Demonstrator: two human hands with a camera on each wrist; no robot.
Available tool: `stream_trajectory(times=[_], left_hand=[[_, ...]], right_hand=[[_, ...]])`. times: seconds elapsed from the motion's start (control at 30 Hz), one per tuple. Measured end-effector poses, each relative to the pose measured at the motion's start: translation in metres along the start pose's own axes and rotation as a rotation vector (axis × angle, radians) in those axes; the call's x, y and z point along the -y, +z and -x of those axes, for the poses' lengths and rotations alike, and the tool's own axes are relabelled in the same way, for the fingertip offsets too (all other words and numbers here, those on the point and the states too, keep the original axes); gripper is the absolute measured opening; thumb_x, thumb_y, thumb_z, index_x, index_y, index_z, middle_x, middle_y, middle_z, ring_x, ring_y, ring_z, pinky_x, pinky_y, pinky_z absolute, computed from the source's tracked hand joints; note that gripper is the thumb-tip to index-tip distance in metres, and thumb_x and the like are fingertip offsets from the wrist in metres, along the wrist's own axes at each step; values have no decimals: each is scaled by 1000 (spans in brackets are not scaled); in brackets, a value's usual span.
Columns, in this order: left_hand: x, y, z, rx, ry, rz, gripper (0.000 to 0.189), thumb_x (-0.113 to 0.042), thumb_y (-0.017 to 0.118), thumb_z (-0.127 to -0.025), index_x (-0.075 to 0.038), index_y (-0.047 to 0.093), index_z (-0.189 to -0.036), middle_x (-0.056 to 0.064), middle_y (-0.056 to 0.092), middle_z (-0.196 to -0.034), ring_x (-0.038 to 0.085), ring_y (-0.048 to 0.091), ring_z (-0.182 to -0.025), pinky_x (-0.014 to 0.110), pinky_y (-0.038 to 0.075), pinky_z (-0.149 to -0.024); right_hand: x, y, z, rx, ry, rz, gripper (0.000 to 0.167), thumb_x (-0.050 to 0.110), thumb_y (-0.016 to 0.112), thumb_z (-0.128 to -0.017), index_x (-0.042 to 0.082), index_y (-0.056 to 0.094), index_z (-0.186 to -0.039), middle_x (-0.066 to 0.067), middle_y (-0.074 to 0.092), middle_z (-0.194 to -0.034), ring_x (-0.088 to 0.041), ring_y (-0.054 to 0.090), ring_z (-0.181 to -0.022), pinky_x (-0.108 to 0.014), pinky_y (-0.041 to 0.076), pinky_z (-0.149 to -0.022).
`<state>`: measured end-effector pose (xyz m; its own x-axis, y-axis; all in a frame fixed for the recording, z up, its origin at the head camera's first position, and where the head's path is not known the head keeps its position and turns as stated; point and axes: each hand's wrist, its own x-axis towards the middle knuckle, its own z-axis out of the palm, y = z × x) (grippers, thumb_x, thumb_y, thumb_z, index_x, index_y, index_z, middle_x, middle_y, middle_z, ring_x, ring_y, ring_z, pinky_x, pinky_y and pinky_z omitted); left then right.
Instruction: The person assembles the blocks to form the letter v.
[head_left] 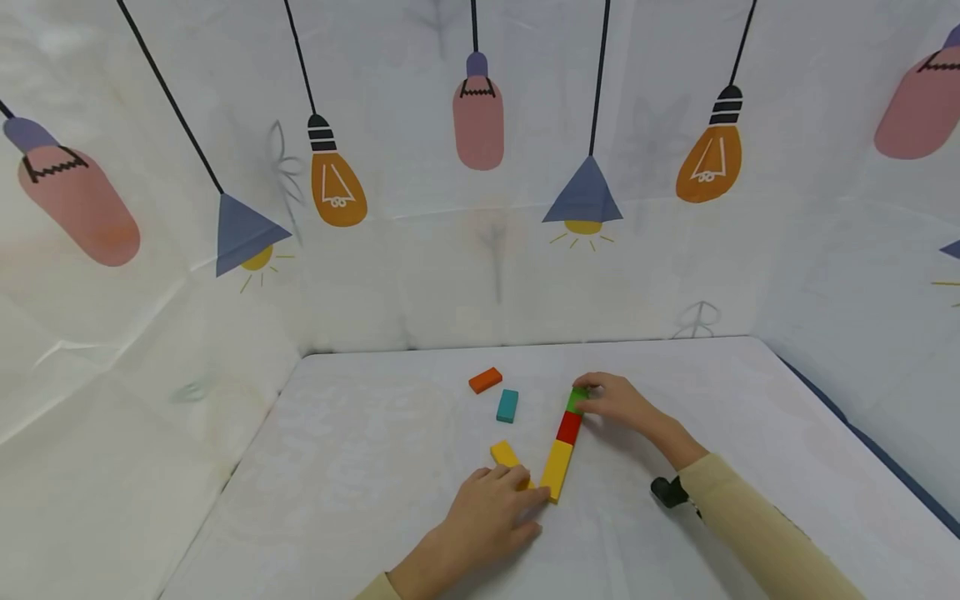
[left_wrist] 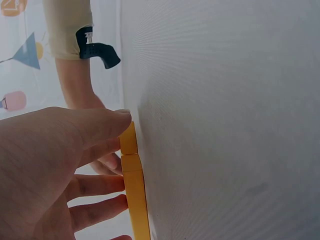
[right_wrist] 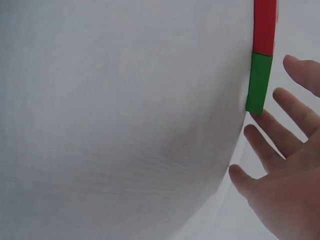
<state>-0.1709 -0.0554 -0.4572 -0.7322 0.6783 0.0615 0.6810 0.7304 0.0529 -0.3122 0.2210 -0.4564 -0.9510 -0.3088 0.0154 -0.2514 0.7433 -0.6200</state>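
- Your white desk [head_left: 352, 467] carries everything.
- Your left hand [head_left: 491, 512], fingers extended, touches the angled yellow block [head_left: 505, 453] and the row's long yellow piece [head_left: 557, 471], nearer the desk's front edge, apparently steadying them.
- Your right hand [head_left: 618, 402] spreads around the green block [right_wrist: 259, 82], beyond the red block [head_left: 569, 428], seemingly aligning it.
- Orange block [head_left: 485, 381] and teal block [head_left: 507, 406] lie toward the far edge, beyond your fingers' way.
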Motion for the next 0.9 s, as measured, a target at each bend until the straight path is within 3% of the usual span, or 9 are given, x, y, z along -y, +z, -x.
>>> stream_trajectory(times=[0.17, 0.4, 0.9], left_hand=[[-1, 1, 1, 20, -7, 7, 45, -52, 67, -90, -43, 59, -133, -11, 61, -112, 11, 56, -100, 34, 52, -91], [0, 2, 0, -3, 4, -6, 45, -51, 67, -90, -42, 60, -133, -10, 62, -113, 11, 57, -99, 34, 52, -91], [-2, 0, -2, 16, -34, 24, 43, -51, 68, -89, -43, 61, -131, -10, 60, -109, 9, 52, -92, 33, 53, -87]], right_hand=[[-4, 2, 0, -8, 9, 2, 40, 23, 69, -89, 7, 64, -125, -15, 62, -131, -34, 53, -120, -58, 41, -108], [-3, 6, -1, -23, 2, -10, 32, 17, 70, -87, 6, 67, -117, -15, 63, -126, -33, 54, -117, -57, 43, -107], [-4, 5, 1, -19, 11, -64, 34, 19, 72, -87, 6, 67, -118, -15, 62, -127, -32, 53, -118, -56, 44, -107]])
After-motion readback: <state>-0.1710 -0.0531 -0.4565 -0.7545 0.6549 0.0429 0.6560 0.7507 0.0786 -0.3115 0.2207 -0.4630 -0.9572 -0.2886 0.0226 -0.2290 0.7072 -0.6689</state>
